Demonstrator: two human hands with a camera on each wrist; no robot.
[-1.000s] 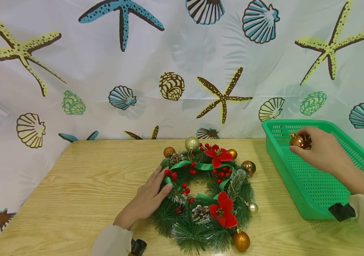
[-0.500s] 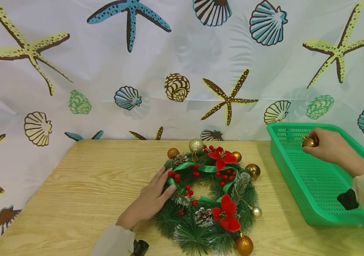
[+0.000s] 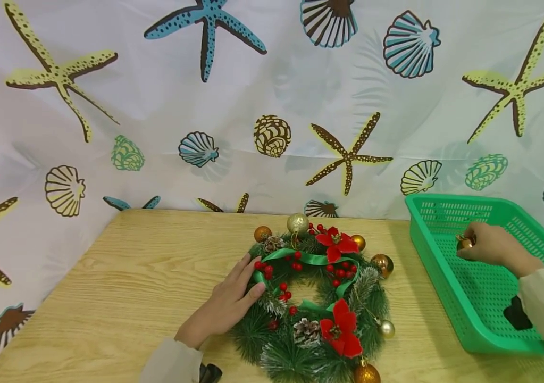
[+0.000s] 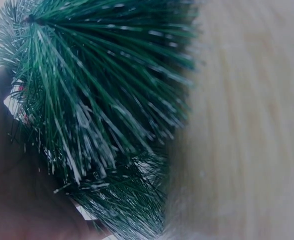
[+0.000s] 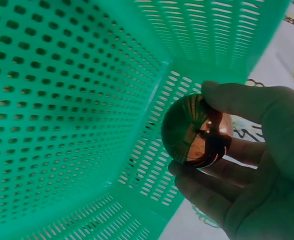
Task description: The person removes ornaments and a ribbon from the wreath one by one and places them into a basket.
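A shiny copper bauble (image 5: 196, 131) is pinched between the thumb and fingers of my right hand (image 3: 498, 246). That hand is inside the green plastic basket (image 3: 436, 276), and the bauble's gold cap shows in the head view. A Christmas wreath (image 3: 281, 348) lies on the table, trimmed with red poinsettias (image 3: 341, 330), pine cones, red berries, green ribbon and several baubles round its edge. My left hand (image 3: 224, 303) rests on the wreath's left side with its fingers extended. In the left wrist view, green needles (image 4: 102, 85) fill much of the frame.
The basket stands at the right of the wooden table (image 3: 147, 266), with slotted walls and a perforated floor. Behind the table hangs a white curtain (image 3: 233, 106) printed with shells and starfish.
My right hand has lowered deeper into the basket with the copper bauble. The left hand stays on the wreath. The head view has shifted slightly.
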